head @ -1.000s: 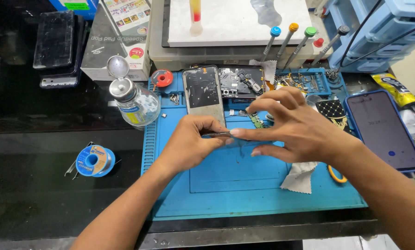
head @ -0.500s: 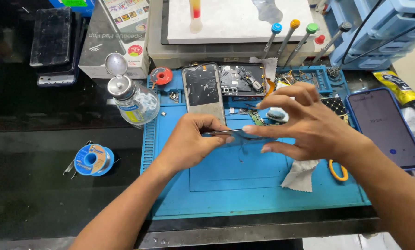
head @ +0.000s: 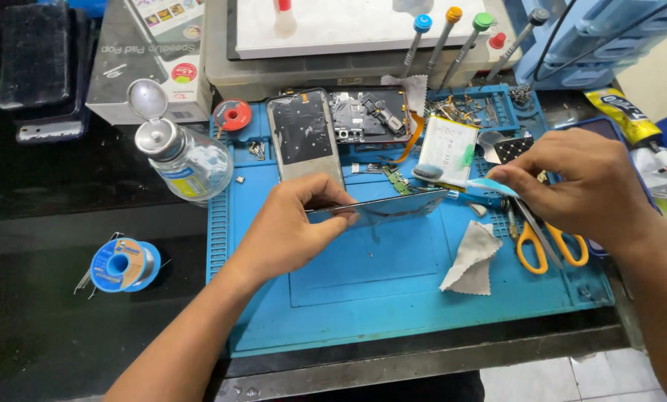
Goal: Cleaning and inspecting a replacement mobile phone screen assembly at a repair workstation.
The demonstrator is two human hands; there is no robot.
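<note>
Your hands work a thin phone panel over the blue mat.
Left hand (head: 296, 223) pinches the glossy panel (head: 382, 208) by its edge; it looks light, stiff, breakable. Right hand (head: 583, 190) grips a toothbrush (head: 464, 181) at its far end.

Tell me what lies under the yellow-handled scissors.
The scissors lie on the blue work mat, with mat showing through the handle loops. Their blade tips run up beneath the right hand, so whatever lies under the tips is hidden.

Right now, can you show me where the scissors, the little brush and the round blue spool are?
scissors (head: 549, 246): head view, on a yellow handle loop.
brush (head: 428, 173): head view, on its dark bristles.
blue spool (head: 121, 264): head view, on its round face.
</note>
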